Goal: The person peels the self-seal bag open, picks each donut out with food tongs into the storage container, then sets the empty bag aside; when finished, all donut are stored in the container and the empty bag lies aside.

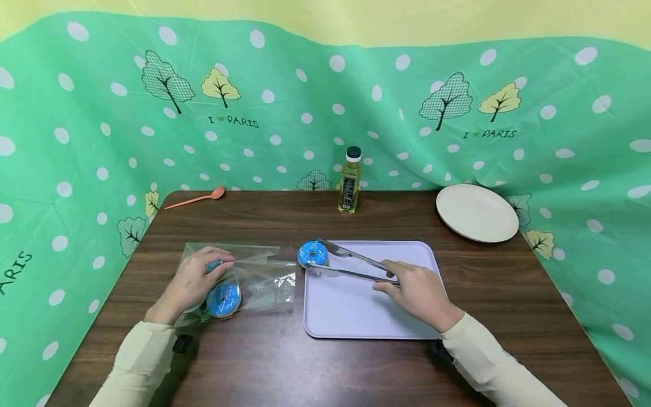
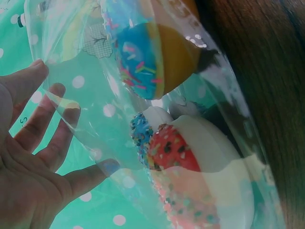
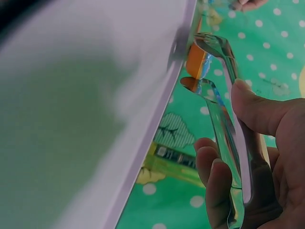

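Note:
My left hand (image 1: 200, 277) pinches the upper side of a clear plastic bag (image 1: 259, 285) lying on the table. Inside the bag, a blue-iced donut (image 1: 224, 299) shows. Through the plastic, the left wrist view also reveals a red-iced donut (image 2: 176, 148) with sprinkles and pale sides. Metal tongs (image 1: 356, 257) are gripped in my right hand (image 1: 419, 291), thumb on one arm and fingers round the other. Between the tong tips sits another blue donut (image 1: 312, 254), with an orange base (image 3: 195, 62), at the tray's left edge beside the bag's right end.
A pale lilac tray (image 1: 356, 322) lies under the tongs. Behind it stands an oil bottle (image 1: 348, 183) with a dark cap. An orange spoon (image 1: 200, 198) is at the back left, and a cream plate (image 1: 477, 213) at the back right. A patterned green cloth (image 1: 285, 73) hangs behind the table.

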### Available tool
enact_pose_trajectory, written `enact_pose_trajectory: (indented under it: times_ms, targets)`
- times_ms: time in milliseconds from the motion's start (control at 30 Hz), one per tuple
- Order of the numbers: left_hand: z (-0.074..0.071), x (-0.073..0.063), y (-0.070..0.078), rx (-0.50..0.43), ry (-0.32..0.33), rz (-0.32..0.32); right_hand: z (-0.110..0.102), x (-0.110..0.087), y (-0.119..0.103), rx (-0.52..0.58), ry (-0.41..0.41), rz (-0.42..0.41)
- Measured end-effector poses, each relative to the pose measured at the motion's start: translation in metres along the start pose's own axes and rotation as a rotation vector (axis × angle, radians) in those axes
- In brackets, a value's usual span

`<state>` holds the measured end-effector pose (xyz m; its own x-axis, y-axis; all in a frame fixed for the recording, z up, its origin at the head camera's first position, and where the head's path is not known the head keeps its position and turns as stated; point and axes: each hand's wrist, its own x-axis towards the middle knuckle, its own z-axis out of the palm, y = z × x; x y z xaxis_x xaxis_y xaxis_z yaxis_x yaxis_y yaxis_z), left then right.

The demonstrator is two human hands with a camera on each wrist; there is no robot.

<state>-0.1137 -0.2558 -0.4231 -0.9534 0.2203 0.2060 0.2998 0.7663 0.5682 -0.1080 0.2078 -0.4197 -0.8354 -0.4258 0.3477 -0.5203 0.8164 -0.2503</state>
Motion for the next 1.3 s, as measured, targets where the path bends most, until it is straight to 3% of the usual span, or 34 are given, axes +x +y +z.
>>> enact_pose_trajectory:
  times_ms: [667,1300]
  targets:
    - [0.000,0.003,0.001,0.011,0.004,0.027,-0.016,-0.032,0.030,-0.078,0.010,0.112]
    - [0.002,0.002,0.000,0.016,0.001,0.018,-0.023,-0.044,0.040,-0.089,0.002,0.154]
